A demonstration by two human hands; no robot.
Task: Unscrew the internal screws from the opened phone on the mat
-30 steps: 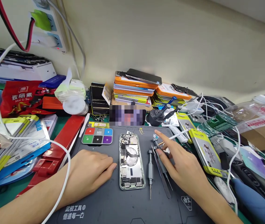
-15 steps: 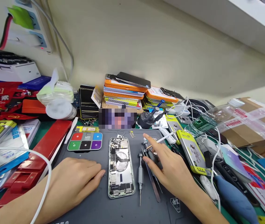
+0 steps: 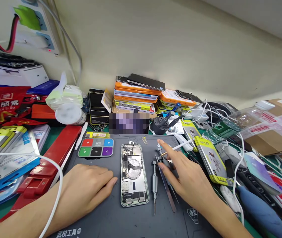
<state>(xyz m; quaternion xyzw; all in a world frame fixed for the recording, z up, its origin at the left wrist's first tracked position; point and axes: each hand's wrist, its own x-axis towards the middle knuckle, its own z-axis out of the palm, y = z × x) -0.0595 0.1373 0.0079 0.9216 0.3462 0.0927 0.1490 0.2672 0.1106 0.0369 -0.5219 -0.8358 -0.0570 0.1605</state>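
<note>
An opened phone (image 3: pixel 134 180), its internal parts showing, lies on the dark grey mat (image 3: pixel 116 221) between my hands. My left hand (image 3: pixel 95 185) rests on the mat to the left of the phone, fingers together and curled; nothing shows in it. To the right, my right hand (image 3: pixel 182 168) is spread over several tools, index finger stretched forward and thumb apart. Beside its thumb lie a grey screwdriver (image 3: pixel 154 185), bit towards me, and a pair of tweezers (image 3: pixel 168 193). A thin white stick (image 3: pixel 180 145) with a brass-coloured tip lies by the index finger. The other fingers are partly hidden.
A coloured magnetic screw tray (image 3: pixel 96 151) sits left of the phone. Behind are a blurred-out screen (image 3: pixel 128 123), a screwdriver holder (image 3: pixel 159 125) and stacked boxes (image 3: pixel 137 94). A red tool (image 3: pixel 49 158) flanks the left; a bottle (image 3: pixel 230 124) and cables crowd the right.
The view has shifted slightly, so the scene sits a little further right. Both hands and the phone hold nearly the same places relative to one another.
</note>
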